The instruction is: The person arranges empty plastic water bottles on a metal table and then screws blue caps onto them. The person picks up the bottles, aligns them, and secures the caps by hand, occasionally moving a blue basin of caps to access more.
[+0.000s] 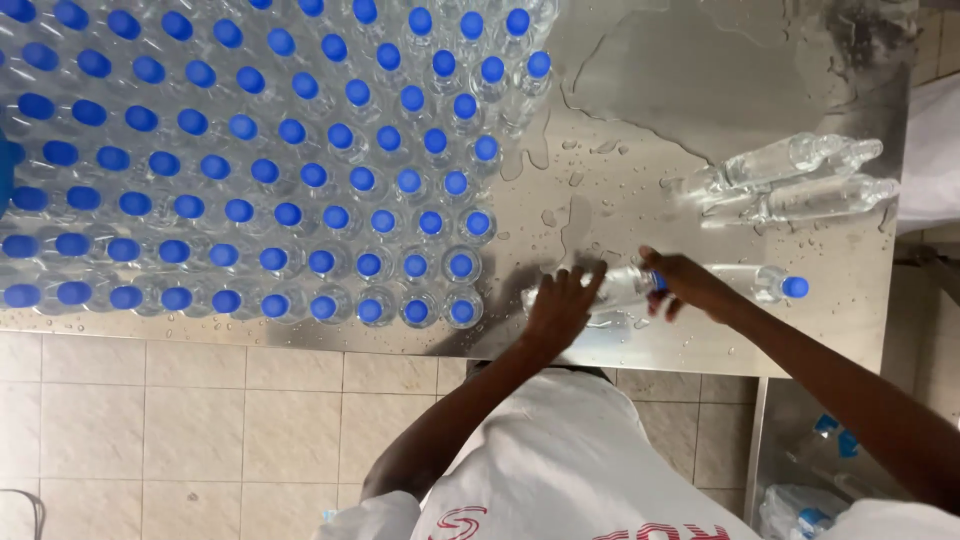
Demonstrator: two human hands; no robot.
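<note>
white shirt [560,460] nearest. left hand [562,305] and right hand [685,285] both clamped on a lying bottle [625,285], steadying it on wet table [640,170]; capped bottles [250,160] massed left of hands.

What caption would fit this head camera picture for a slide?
Left hand and right hand grip a lying bottle on a wet steel table, beside upright blue-capped bottles.

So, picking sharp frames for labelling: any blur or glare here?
Head view: both hands, left hand and right hand, are motion-smeared over the lying bottle; the wet steel table shows soft glare, while the blue-capped bottles stay fairly crisp.
</note>
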